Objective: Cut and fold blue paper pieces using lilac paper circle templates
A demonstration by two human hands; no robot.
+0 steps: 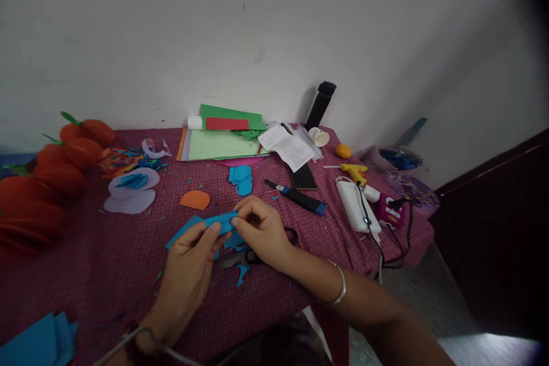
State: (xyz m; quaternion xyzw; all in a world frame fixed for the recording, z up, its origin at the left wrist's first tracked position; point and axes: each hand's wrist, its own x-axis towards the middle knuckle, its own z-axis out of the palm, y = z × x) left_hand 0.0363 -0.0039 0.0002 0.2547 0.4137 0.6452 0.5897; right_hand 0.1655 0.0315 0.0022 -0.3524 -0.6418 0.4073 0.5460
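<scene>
In the head view, you hold a small, folded-looking strip of bright blue sheet material (pixel 221 221) in front of you, just above a table with a maroon checked cloth (pixel 124 274). Your left hand (pixel 191 260) is nearly closed, its thumb on top and fingers beneath the strip's left part. Your right hand (pixel 263 234) pinches the right end between thumb and curled fingers. Under your hands lie dark-handled metal scissors (pixel 291 234) and ragged blue scraps (pixel 242 274).

Farther back, toward the wall, a tall black cylindrical bottle (pixel 319 107) stands capped, its contents hidden. Just beside it, a white cup (pixel 318 136) lies tipped over; you cannot tell whether it holds anything. Beyond the table's right end, a pale pinkish bin (pixel 372 158) has crumpled blue material (pixel 401 159) inside. In front of it is a purple patterned container or bag (pixel 422 201), its contents too unclear to name.

To your left, two pale lilac rounded paper shapes (pixel 131 203) overlap, with blue pieces (pixel 132 180) on the upper one.
</scene>
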